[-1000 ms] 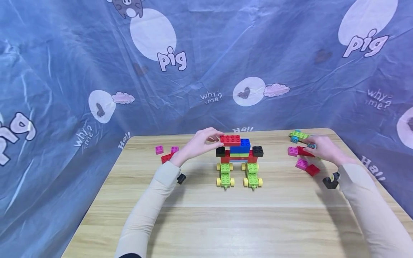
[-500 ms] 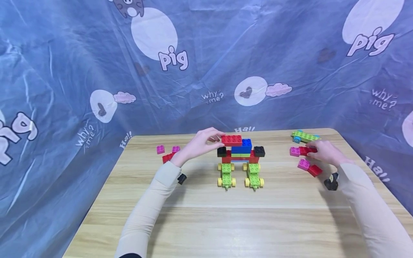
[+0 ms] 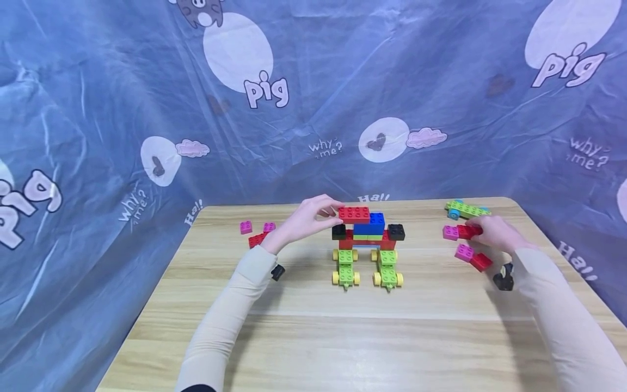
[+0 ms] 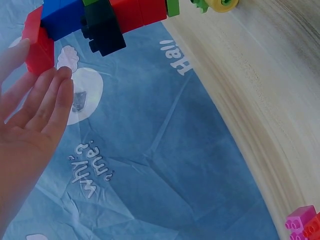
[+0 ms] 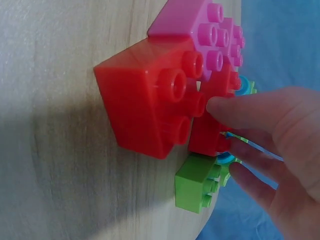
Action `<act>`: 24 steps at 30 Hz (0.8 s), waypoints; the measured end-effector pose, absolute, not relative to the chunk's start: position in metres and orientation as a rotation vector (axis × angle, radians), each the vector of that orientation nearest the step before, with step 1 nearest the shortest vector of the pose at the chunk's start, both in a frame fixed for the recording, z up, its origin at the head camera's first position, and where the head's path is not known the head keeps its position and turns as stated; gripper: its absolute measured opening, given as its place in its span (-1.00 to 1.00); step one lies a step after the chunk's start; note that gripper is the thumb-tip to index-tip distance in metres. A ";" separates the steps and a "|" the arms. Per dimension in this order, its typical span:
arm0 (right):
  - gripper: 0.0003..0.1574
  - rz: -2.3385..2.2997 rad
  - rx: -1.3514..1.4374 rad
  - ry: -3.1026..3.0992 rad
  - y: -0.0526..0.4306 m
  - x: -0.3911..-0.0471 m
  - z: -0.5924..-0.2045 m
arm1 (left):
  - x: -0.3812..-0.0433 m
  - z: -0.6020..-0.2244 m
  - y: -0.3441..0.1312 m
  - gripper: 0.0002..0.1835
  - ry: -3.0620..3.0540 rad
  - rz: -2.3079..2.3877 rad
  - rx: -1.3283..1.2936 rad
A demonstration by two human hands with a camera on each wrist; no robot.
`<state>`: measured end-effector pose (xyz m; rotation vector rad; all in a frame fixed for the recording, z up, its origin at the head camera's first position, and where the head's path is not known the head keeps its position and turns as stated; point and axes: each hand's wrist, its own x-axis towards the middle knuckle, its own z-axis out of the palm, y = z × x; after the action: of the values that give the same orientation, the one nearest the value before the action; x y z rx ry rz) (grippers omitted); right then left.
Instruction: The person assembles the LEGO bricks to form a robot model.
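Note:
My left hand (image 3: 313,218) pinches the end of a long red brick (image 3: 354,214) on top of a built figure, its thumb and fingers also around that brick in the left wrist view. The red brick overlaps a blue brick (image 3: 376,219). Below are black bricks (image 3: 397,232) at both sides, a red row, and two lime wheeled bases (image 3: 345,267) with yellow wheels. On the right, my right hand (image 3: 497,233) grips a red brick (image 5: 205,132) between thumb and fingers. This brick lies beside a pink brick (image 3: 450,232).
A lime car base (image 3: 467,210) with blue wheels lies behind the right hand. Nearer are another pink brick (image 3: 464,252) and a red brick (image 3: 481,262). A green brick (image 5: 195,185) shows below the gripped one. Pink bricks (image 3: 246,227) and a red brick (image 3: 257,239) lie at left.
My right hand has come slightly nearer, off the lime car base, and its fingers have settled around the red brick. The left hand stays at the top red brick. The head view has shifted slightly.

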<state>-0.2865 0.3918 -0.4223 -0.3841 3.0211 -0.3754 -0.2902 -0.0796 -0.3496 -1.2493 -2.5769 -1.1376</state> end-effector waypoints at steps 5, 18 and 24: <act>-0.60 -0.378 -0.385 3.024 0.394 -0.289 -0.427 | -0.291 -0.351 -0.079 -0.61 -2.566 -1.140 -1.259; -0.66 -0.309 -0.494 3.086 0.399 -0.287 -0.425 | -0.291 -0.351 -0.079 -0.61 -2.581 -1.119 -1.257; -0.61 -0.283 -0.537 3.113 0.402 -0.285 -0.414 | -0.291 -0.351 -0.079 -0.61 -2.565 -1.110 -1.256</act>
<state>-0.2853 0.4018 -0.4142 -0.5370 3.1130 -0.2834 -0.2907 -0.0792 -0.3510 -1.2560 -2.5652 -1.1099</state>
